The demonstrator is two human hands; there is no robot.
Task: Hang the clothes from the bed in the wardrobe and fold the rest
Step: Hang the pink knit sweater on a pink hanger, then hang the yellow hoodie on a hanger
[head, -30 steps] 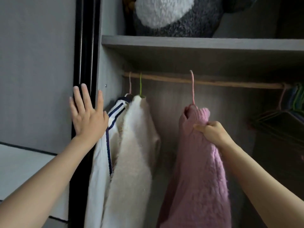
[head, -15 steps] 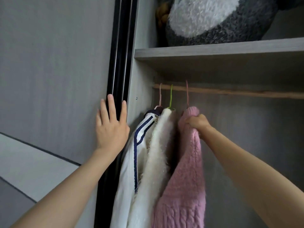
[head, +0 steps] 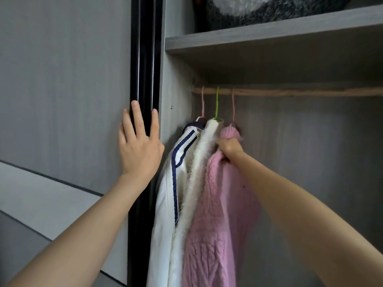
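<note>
1. Hanging at the left end of the rail (head: 300,92) are three garments, packed side by side and touching. The rail is a round bar of pale, rough wood, running across the wardrobe just below the shelf (head: 269,36).
2. The pink sweater (head: 217,214) is hanging rightmost of the three. It is showing a chunky cable knit, with its ribbed collar bunching round the thin pink hanger hook (head: 233,104).
3. The right hand (head: 230,148) is clenching a fold of the sweater just below the collar, fingers curling into the knit.
4. The cream garment (head: 196,183) is hanging in the middle on a green hanger hook (head: 217,104). It is showing a fluffy, fleecy pile.
5. The white jacket (head: 165,204) is hanging leftmost, next to the wardrobe's side panel (head: 176,90). Its fabric is looking smooth, with navy piping running down it and a dark collar at the top.
6. The left hand (head: 138,150) is lying flat with fingers straight and spread, grasping nothing. It is pressing on the edge of the matt grey sliding door (head: 62,90), fingertips overlapping the glossy black frame strip (head: 145,59).
7. The shelf, a flat grey wood-grain board, is carrying a plush toy (head: 259,9) with shaggy grey and white fur, only partly showing.
</note>
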